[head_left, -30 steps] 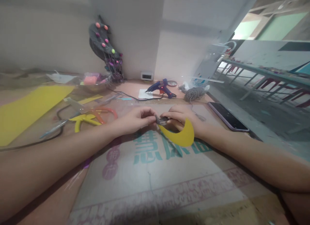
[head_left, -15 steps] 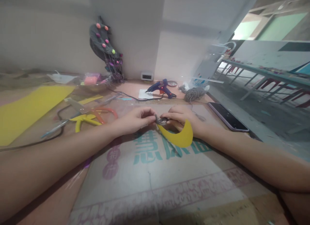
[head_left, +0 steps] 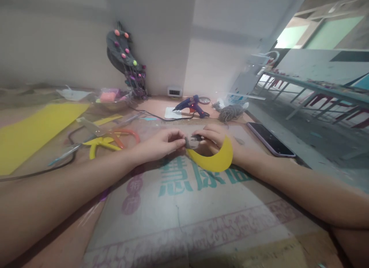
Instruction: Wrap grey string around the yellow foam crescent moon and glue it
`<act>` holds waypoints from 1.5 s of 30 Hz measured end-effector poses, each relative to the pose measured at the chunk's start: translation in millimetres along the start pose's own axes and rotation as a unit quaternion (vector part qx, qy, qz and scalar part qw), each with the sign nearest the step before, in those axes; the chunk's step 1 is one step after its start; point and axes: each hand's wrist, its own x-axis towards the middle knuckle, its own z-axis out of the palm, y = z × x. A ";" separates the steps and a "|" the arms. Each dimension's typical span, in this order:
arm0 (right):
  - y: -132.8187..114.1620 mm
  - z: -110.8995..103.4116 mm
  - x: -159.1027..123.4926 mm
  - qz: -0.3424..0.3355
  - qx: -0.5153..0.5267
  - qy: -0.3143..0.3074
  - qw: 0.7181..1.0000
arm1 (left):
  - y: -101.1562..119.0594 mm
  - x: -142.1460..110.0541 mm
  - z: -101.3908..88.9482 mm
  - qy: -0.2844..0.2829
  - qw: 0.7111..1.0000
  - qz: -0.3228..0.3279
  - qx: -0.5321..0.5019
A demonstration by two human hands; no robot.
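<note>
A yellow crescent-shaped foam cutout (head_left: 215, 162) is held just above a sheet of printed cardboard (head_left: 184, 206). My right hand (head_left: 215, 139) is closed on the crescent's upper edge and on a small grey piece (head_left: 191, 142) at its left tip. My left hand (head_left: 161, 143) pinches that same grey piece from the left, fingertips meeting those of the right hand. What the grey piece is cannot be made out.
Scissors with orange and yellow handles (head_left: 111, 139) and a yellow foam sheet (head_left: 34, 129) lie to the left. A blue glue gun (head_left: 191, 105), grey yarn (head_left: 229, 112) and a dark phone (head_left: 271, 139) sit behind and to the right. A dark hanging decoration (head_left: 125, 60) leans on the wall.
The crescent has turned slightly, its right tip rising in my right hand. Both hands stay pinched at the grey piece.
</note>
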 end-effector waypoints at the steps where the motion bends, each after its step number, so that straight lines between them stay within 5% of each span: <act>1: 0.2 0.3 0.0 0.006 -0.001 0.008 1.000 | 0.8 -0.2 0.6 0.001 1.000 0.000 0.005; 13: -1.9 -2.4 5.1 0.001 -0.022 -0.004 1.000 | -1.8 -2.5 4.8 0.056 0.997 0.034 0.038; 23: -12.6 -6.5 7.9 -0.052 -0.123 -0.045 0.990 | 22.9 -11.5 8.6 0.115 0.959 0.051 0.254; 31: -6.3 -8.0 8.0 0.078 -0.029 -0.024 0.996 | 15.5 -10.2 4.9 0.154 0.952 0.036 0.261; 35: 2.6 -6.7 6.9 0.139 0.027 -0.013 0.990 | 11.6 -8.2 4.7 0.117 0.948 0.042 0.292; 45: 2.6 -5.8 7.7 0.149 0.031 -0.067 0.986 | 16.1 -17.3 13.7 0.011 0.939 0.126 0.319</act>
